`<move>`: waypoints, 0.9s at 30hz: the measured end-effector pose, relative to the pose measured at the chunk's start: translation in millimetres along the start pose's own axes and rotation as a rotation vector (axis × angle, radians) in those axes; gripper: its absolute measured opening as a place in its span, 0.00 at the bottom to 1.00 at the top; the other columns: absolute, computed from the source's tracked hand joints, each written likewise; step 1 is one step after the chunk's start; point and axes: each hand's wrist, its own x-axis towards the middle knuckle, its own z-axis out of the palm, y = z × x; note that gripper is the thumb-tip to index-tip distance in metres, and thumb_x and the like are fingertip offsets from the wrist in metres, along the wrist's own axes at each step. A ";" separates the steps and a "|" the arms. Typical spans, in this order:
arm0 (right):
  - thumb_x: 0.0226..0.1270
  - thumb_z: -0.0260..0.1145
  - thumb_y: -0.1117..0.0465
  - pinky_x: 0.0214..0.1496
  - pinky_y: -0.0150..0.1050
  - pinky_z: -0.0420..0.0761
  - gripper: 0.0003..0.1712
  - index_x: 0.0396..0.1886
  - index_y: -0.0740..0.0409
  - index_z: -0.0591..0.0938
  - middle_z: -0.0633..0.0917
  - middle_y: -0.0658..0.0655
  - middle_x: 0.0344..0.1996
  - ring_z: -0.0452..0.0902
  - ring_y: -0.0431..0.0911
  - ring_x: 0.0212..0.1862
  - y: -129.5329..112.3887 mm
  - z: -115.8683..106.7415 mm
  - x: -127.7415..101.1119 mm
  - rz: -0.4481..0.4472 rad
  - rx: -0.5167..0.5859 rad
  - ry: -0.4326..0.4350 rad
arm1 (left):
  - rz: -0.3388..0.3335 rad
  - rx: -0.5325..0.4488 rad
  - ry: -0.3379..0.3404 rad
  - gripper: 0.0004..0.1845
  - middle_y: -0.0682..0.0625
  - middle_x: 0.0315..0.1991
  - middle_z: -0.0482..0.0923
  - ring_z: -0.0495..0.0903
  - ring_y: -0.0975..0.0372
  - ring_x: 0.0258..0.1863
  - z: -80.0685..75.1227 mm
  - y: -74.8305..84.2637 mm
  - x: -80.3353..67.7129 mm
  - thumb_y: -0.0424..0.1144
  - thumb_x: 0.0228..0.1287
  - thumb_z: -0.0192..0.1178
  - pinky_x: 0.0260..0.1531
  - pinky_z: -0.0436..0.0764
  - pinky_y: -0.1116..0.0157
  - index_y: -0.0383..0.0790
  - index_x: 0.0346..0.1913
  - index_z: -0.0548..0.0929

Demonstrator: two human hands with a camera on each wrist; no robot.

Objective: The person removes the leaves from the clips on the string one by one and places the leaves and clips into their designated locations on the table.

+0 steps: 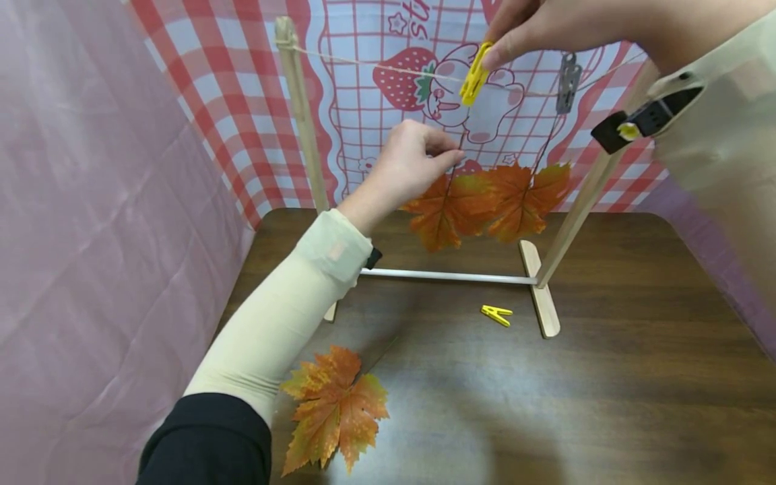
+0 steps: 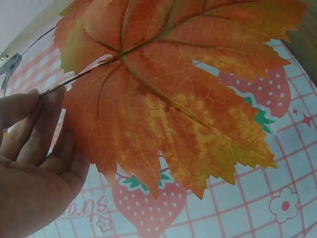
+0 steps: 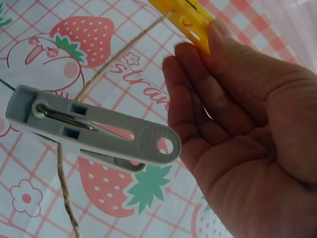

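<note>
Yellow clothespin [image 1: 475, 75] is being pinched by the right hand [image 1: 545, 30] at the twine line [image 1: 388, 67], directly above the left hand [image 1: 406, 165]. Left fingers [image 2: 34, 124] are pinching the thin stem of an orange maple leaf [image 1: 448, 209], which is hanging just below that hand. Judged light, thin and floppy, the leaf should be taken by its stem, since the blade could crease. 1 grey clothespin [image 1: 568, 82] is holding a 2nd leaf [image 1: 524, 199] right of the left hand.

Loose leaf [image 1: 335, 409], spare yellow peg [image 1: 496, 314]
</note>
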 end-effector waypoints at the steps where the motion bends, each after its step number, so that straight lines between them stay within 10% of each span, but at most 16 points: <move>1: 0.76 0.64 0.60 0.40 0.21 0.69 0.16 0.48 0.72 0.86 0.85 0.68 0.45 0.72 0.44 0.36 1.1 -0.5 -0.1 0.002 0.004 -0.005 | -0.002 -0.004 0.000 0.09 0.50 0.38 0.88 0.83 0.67 0.38 -0.1 -0.3 -0.2 0.38 0.72 0.65 0.42 0.79 0.70 0.37 0.43 0.92; 13: 0.76 0.62 0.63 0.40 0.23 0.69 0.14 0.49 0.71 0.84 0.82 0.63 0.44 0.70 0.44 0.36 12.7 -8.2 -1.2 -0.048 0.039 -0.039 | -0.002 0.022 -0.012 0.08 0.54 0.35 0.87 0.82 0.67 0.35 1.6 -4.5 -3.0 0.39 0.72 0.65 0.40 0.78 0.70 0.39 0.41 0.92; 22: 0.68 0.71 0.43 0.40 0.32 0.78 0.27 0.65 0.34 0.78 0.82 0.45 0.52 0.79 0.45 0.43 187.4 15.7 52.2 -0.082 -0.021 -0.040 | 0.003 0.018 -0.024 0.09 0.52 0.38 0.88 0.82 0.68 0.36 -1.6 -8.3 -11.3 0.39 0.72 0.65 0.39 0.79 0.69 0.38 0.43 0.91; 27: 0.70 0.68 0.46 0.40 0.27 0.76 0.26 0.65 0.40 0.77 0.79 0.45 0.53 0.76 0.46 0.45 119.4 -3.0 21.1 0.057 0.017 -0.059 | 0.014 0.014 -0.033 0.08 0.53 0.35 0.87 0.81 0.67 0.35 -3.7 -9.9 -18.5 0.39 0.72 0.65 0.35 0.79 0.68 0.39 0.39 0.91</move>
